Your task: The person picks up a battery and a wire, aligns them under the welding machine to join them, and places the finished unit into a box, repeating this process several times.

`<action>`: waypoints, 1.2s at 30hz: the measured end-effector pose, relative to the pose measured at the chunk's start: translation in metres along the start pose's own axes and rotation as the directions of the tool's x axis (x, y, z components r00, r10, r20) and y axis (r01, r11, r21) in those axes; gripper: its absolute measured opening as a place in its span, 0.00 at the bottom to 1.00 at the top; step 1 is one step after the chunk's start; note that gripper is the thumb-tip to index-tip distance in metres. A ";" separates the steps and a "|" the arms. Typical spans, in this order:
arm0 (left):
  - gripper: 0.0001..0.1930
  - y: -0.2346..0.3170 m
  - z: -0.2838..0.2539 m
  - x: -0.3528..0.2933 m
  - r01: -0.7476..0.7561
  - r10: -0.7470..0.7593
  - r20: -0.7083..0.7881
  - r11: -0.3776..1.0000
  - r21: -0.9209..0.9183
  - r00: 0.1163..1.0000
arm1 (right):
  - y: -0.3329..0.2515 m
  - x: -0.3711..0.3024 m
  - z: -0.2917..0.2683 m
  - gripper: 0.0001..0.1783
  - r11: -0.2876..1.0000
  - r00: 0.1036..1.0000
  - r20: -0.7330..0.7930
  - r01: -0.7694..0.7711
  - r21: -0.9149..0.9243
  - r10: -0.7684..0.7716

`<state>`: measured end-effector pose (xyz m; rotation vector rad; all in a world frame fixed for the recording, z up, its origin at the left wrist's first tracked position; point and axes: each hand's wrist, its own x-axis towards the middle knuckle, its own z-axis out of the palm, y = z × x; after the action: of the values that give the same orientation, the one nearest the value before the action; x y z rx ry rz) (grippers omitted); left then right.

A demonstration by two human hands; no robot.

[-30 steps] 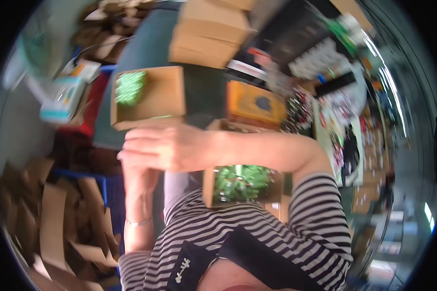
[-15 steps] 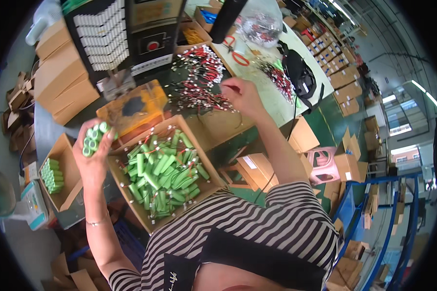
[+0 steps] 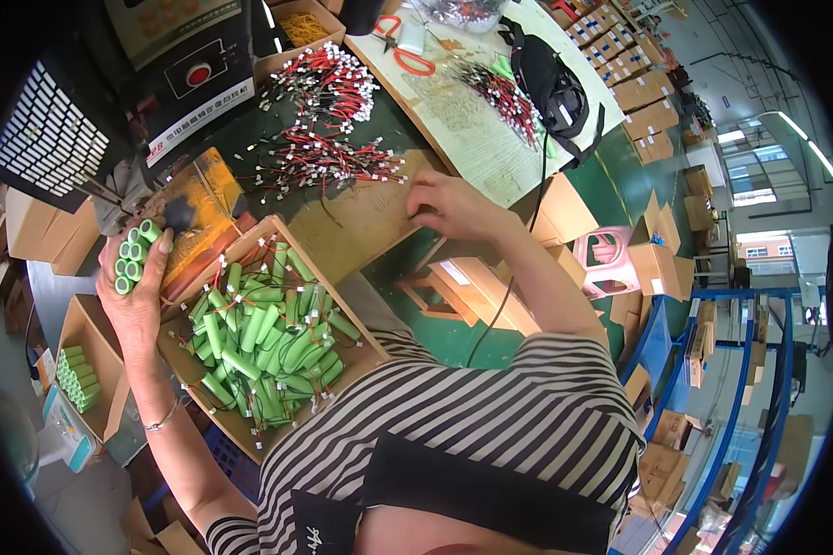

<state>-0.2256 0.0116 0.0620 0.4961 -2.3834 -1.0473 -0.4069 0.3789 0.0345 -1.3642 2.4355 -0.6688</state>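
My left hand (image 3: 137, 313) is wrapped around a bunch of green battery cells (image 3: 132, 257), their ends facing up. It is beside an orange-yellow block-shaped fixture (image 3: 215, 199) with a dark stain. Against my body rests a cardboard box full of green cells with red and black leads (image 3: 264, 338). My right hand (image 3: 458, 205) is at the edge of a brown board (image 3: 366, 222), fingers curled together; whatever they hold, if anything, is hidden. Just left of it lie piles of red and black connector leads (image 3: 329, 157).
A black machine with a red button (image 3: 199, 74) stands at the back left. More green cells fill part of a small box (image 3: 93, 324) at the left. Orange-handled scissors (image 3: 412, 60) and a black bag (image 3: 555, 92) lie on the pale table. A dark cable (image 3: 509, 319) hangs at the right.
The view has shifted, so the bench sits further left. My right hand has moved from above the lead piles to the brown board's right edge. My left hand still grips the cells.
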 end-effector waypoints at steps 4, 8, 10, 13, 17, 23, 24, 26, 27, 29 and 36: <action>0.16 0.000 0.000 0.001 0.027 -0.026 0.018 0.998 -0.055 1.000 | 0.002 0.007 0.001 0.06 0.997 0.984 0.165 -0.059 -0.053 0.067; 0.14 -0.003 -0.002 -0.002 0.029 -0.028 0.012 0.985 -0.173 1.000 | -0.012 0.021 0.001 0.06 0.991 0.992 0.126 0.010 -0.134 0.007; 0.12 -0.006 -0.005 -0.005 -0.021 0.022 0.000 0.971 -0.239 1.000 | -0.027 0.038 -0.002 0.06 0.978 0.976 -0.118 0.193 0.081 -0.183; 0.12 -0.005 0.000 -0.007 -0.051 0.045 -0.036 0.978 -0.203 0.998 | -0.070 0.071 0.000 0.04 0.782 0.984 -0.143 0.173 0.598 -0.108; 0.13 0.000 0.001 -0.008 -0.063 0.053 -0.060 0.984 -0.168 0.997 | -0.125 0.125 0.020 0.03 0.456 0.979 -0.026 0.119 0.882 -0.204; 0.12 0.009 -0.003 -0.006 -0.048 0.039 -0.065 0.988 -0.147 0.997 | -0.161 0.158 0.043 0.04 0.372 0.988 0.094 -0.041 0.927 -0.126; 0.12 0.009 -0.004 -0.006 -0.052 0.045 -0.056 0.990 -0.129 0.997 | -0.164 0.160 0.044 0.04 0.370 0.989 0.104 -0.059 0.927 -0.103; 0.12 0.009 -0.006 -0.004 -0.069 0.062 -0.066 0.993 -0.098 0.996 | -0.170 0.164 0.041 0.05 0.382 0.990 0.116 -0.077 0.921 -0.082; 0.13 0.010 -0.006 -0.002 -0.029 0.024 -0.060 0.996 -0.086 0.998 | -0.172 0.167 0.040 0.05 0.398 0.991 0.121 -0.088 0.913 -0.058; 0.16 0.009 -0.004 0.001 0.014 -0.019 -0.057 0.997 -0.073 0.998 | -0.176 0.170 0.040 0.06 0.415 0.994 0.105 -0.084 0.906 -0.029; 0.12 0.010 -0.002 0.008 -0.023 0.016 -0.068 0.995 -0.100 0.998 | -0.180 0.176 0.039 0.06 0.397 0.987 0.144 -0.162 0.903 0.077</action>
<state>-0.2324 0.0128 0.0729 0.4631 -2.2595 -1.1185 -0.3496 0.1377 0.0920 -0.6733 1.5166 -1.5602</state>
